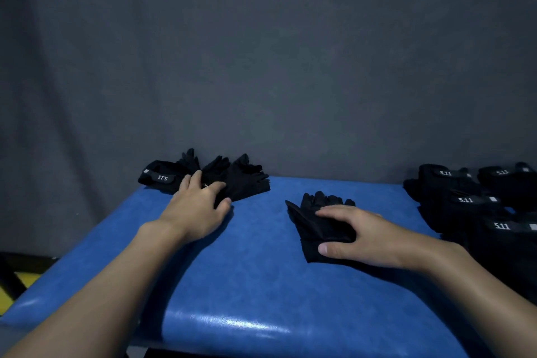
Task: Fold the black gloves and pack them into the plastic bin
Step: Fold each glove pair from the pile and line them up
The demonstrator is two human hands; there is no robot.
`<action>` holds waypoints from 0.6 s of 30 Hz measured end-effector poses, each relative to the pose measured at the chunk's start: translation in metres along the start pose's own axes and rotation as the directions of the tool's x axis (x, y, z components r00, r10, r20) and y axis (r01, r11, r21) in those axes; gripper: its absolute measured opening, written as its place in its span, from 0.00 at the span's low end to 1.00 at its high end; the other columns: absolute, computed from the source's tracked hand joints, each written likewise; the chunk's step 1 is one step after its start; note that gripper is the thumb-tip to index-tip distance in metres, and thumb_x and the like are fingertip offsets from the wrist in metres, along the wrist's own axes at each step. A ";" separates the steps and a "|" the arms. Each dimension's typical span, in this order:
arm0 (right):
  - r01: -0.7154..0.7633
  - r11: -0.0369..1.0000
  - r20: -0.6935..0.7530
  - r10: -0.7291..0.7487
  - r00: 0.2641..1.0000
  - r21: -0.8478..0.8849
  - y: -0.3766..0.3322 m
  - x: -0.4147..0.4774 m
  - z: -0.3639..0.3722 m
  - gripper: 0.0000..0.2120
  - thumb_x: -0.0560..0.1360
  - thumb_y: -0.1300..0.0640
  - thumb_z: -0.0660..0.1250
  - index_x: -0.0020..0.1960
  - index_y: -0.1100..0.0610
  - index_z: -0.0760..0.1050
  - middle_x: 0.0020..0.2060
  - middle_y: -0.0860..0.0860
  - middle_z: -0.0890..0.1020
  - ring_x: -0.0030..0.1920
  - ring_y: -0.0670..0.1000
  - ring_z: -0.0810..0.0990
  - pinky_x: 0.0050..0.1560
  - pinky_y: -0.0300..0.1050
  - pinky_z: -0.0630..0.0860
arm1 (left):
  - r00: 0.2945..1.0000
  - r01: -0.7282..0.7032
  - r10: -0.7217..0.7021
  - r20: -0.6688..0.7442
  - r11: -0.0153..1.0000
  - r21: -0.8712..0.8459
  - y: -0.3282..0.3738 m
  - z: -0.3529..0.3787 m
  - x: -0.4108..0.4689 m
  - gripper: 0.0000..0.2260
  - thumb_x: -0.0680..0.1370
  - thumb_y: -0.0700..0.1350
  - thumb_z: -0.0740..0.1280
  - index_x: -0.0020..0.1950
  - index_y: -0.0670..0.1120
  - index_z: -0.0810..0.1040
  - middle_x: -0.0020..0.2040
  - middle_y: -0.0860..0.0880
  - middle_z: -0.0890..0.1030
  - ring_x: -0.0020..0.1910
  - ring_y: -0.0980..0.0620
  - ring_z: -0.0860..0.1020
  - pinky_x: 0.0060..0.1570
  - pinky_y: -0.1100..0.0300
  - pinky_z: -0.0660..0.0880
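My right hand (360,237) grips the folded glove (316,229). My left hand (200,209) rests, fingers spread, on the far glove pile (241,180).

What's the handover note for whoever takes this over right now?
Left grip: open, fingers resting on the loose glove pile at the far left of the blue table.
Right grip: curled round one black glove mid-table, thumb on its near edge.
Labelled gloves lie grouped at the right edge; whether a bin holds them cannot be told.
Done: the right group looks sorted.
Left: fold the held glove, then the pile, then pack.
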State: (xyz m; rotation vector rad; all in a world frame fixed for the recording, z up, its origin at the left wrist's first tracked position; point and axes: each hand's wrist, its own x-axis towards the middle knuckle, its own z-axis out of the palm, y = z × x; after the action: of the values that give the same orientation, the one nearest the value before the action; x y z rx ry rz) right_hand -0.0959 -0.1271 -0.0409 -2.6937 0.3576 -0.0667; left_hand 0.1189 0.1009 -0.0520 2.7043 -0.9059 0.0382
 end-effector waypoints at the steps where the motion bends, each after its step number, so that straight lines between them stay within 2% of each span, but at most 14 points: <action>1: 0.002 1.000 -0.001 -0.002 1.000 -0.008 0.000 0.000 0.000 0.35 0.70 0.35 0.69 0.74 0.40 0.63 0.72 0.36 0.65 0.74 0.41 0.61 0.75 0.44 0.56 | 1.000 0.008 -0.008 -0.003 1.000 -0.020 -0.001 0.000 0.001 0.25 0.82 0.58 0.57 0.78 0.53 0.63 0.80 0.37 0.50 0.80 0.39 0.46 0.77 0.46 0.51; 5: 0.006 1.000 0.003 -0.006 1.000 -0.006 0.001 0.001 0.001 0.36 0.69 0.34 0.69 0.74 0.40 0.62 0.73 0.35 0.63 0.75 0.41 0.59 0.76 0.47 0.54 | 0.999 0.033 -0.033 -0.036 0.999 -0.010 0.001 -0.002 0.001 0.25 0.81 0.58 0.58 0.76 0.51 0.67 0.78 0.35 0.55 0.78 0.39 0.51 0.76 0.47 0.54; 10: 0.014 1.000 0.003 -0.014 1.000 -0.011 -0.002 0.000 0.000 0.35 0.71 0.36 0.69 0.74 0.40 0.62 0.73 0.36 0.63 0.75 0.40 0.58 0.76 0.46 0.54 | 0.990 0.091 -0.089 -0.107 0.996 0.021 0.003 -0.007 0.003 0.23 0.80 0.58 0.60 0.67 0.45 0.76 0.70 0.42 0.67 0.71 0.42 0.60 0.71 0.49 0.59; 14: 0.014 1.000 0.002 -0.014 1.000 -0.010 -0.003 -0.001 0.000 0.35 0.71 0.36 0.69 0.74 0.40 0.62 0.73 0.36 0.63 0.74 0.41 0.58 0.76 0.46 0.54 | 0.991 0.083 -0.081 -0.110 0.996 0.015 0.002 -0.007 0.004 0.22 0.79 0.58 0.61 0.64 0.43 0.77 0.66 0.45 0.68 0.70 0.46 0.63 0.72 0.50 0.54; 18: 0.014 1.000 0.012 -0.014 1.000 -0.005 -0.003 -0.001 -0.001 0.35 0.71 0.36 0.69 0.74 0.40 0.62 0.73 0.36 0.63 0.74 0.41 0.59 0.76 0.47 0.55 | 0.988 0.089 -0.095 -0.122 0.995 -0.055 0.002 -0.009 0.003 0.22 0.79 0.56 0.63 0.63 0.41 0.77 0.65 0.44 0.65 0.66 0.43 0.66 0.71 0.50 0.57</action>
State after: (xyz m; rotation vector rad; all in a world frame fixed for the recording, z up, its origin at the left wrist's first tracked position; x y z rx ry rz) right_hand -0.0959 -0.1247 -0.0393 -2.7010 0.3361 -0.0533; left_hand 0.1202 0.1000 -0.0421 2.6607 -0.7353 0.1618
